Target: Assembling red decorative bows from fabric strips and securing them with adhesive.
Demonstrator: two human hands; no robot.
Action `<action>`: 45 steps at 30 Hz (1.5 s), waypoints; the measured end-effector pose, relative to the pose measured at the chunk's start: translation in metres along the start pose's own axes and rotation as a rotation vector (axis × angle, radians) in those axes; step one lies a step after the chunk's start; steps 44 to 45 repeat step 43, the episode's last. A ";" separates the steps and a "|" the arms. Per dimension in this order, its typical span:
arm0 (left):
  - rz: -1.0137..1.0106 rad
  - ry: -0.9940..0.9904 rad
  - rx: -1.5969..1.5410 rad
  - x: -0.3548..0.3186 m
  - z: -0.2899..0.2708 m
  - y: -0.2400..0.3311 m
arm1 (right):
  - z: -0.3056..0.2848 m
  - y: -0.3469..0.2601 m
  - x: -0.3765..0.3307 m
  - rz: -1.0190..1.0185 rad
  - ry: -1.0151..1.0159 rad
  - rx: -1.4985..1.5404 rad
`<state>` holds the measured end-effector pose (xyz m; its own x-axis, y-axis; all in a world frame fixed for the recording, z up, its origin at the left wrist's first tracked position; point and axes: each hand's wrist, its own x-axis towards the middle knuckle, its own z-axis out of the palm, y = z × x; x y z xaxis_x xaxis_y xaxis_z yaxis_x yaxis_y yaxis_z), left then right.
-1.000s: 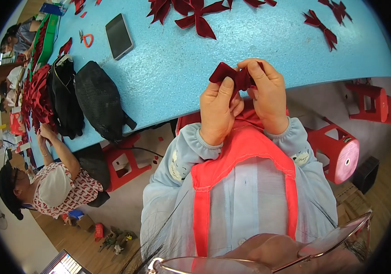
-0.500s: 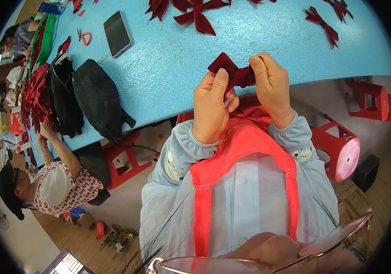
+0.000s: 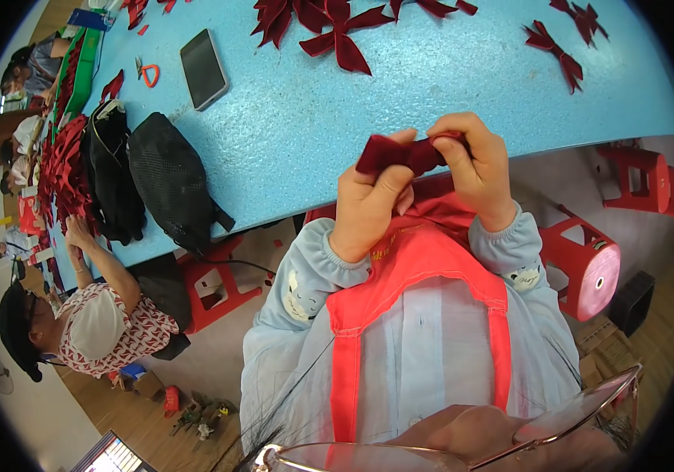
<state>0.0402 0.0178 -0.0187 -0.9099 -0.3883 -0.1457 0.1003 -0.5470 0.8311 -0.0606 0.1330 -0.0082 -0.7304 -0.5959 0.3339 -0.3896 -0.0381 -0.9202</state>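
Note:
A dark red velvet ribbon bow (image 3: 388, 155) is held between my two hands, just over the near edge of the blue table (image 3: 297, 118). My left hand (image 3: 364, 208) grips its left loop, with the thumb across the front. At its right end, my right hand (image 3: 477, 169) pinches the ribbon between thumb and bent fingers, covering that part. Further back on the table lie several similar red bows (image 3: 342, 43), and another bow (image 3: 557, 57) rests at the far right.
Left of my hands are a black mesh bag (image 3: 168, 173), a black pouch (image 3: 112, 177), a phone (image 3: 204, 69) and orange-handled snips (image 3: 149, 74). A co-worker (image 3: 101, 315) sits by a red ribbon pile (image 3: 64, 169). Red stools (image 3: 581, 259) stand below the table edge.
Both hands have moved slightly lower in the picture with the bow. The bow's left loop has tilted flatter, and my right hand's fingers have curled over its right end.

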 end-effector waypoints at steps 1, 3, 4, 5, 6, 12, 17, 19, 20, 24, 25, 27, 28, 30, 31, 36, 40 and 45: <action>-0.006 -0.035 0.120 -0.003 0.000 0.004 | -0.001 0.001 -0.001 0.000 -0.005 -0.002; -0.012 -0.066 0.234 -0.004 -0.004 0.006 | -0.002 0.004 -0.001 -0.145 -0.039 0.052; 0.262 -0.096 0.464 -0.002 -0.007 0.006 | -0.003 0.005 -0.001 -0.217 -0.057 0.080; 0.537 -0.122 0.692 -0.001 -0.011 0.004 | -0.005 0.007 -0.002 -0.214 -0.064 0.077; 0.812 -0.148 0.919 0.001 -0.016 0.003 | -0.008 0.008 -0.003 -0.238 -0.111 0.110; 1.147 -0.376 1.036 0.005 -0.038 0.011 | -0.015 0.009 -0.007 -0.188 -0.255 0.327; 1.286 -0.419 1.190 0.010 -0.041 0.014 | -0.002 -0.016 -0.007 0.154 -0.093 0.500; 1.340 -0.391 1.193 0.011 -0.041 0.013 | -0.006 -0.012 -0.005 0.084 -0.164 0.265; 1.345 -0.374 1.190 0.011 -0.040 0.012 | -0.007 -0.010 -0.004 0.049 -0.198 0.147; 1.319 -0.315 1.168 0.009 -0.039 0.009 | -0.006 -0.009 -0.004 0.079 -0.199 0.226; 1.285 -0.287 1.155 0.007 -0.039 0.008 | -0.005 -0.007 -0.004 0.080 -0.200 0.226; 1.253 -0.258 1.142 0.006 -0.039 0.008 | -0.004 -0.003 -0.005 0.060 -0.169 0.269; 1.177 -0.268 1.110 0.006 -0.037 0.008 | -0.004 -0.002 -0.005 0.050 -0.154 0.290; 1.026 -0.287 1.044 0.006 -0.033 0.008 | -0.002 0.001 -0.004 0.008 -0.143 0.262; 1.026 -0.283 1.044 0.006 -0.032 0.008 | -0.002 0.003 -0.003 -0.033 -0.133 0.235; 0.805 -0.365 1.048 0.009 -0.031 0.006 | -0.005 -0.002 0.000 -0.139 -0.205 0.075; 0.841 -0.309 1.010 0.007 -0.033 0.006 | -0.003 -0.005 -0.002 -0.004 -0.155 0.138; 0.874 -0.241 1.035 0.000 -0.037 0.004 | 0.000 -0.007 -0.004 0.071 -0.110 0.082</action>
